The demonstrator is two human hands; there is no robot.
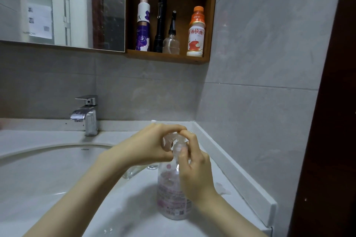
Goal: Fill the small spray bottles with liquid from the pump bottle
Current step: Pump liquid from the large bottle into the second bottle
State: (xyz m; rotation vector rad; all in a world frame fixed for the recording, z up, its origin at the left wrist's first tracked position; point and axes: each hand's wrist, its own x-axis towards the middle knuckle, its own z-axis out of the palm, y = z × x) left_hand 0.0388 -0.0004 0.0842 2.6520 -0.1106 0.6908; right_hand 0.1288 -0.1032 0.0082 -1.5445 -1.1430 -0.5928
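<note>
The pump bottle (174, 196) stands on the counter (208, 215), right of the basin (48, 169).

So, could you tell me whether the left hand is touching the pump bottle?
Touching: the head view shows the left hand gripping the pump bottle at its top.

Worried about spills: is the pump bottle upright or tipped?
Upright. The pump bottle stands on its base on the counter, neck pointing up.

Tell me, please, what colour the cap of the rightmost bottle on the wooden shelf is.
The cap is orange, clearest in the head view.
</note>
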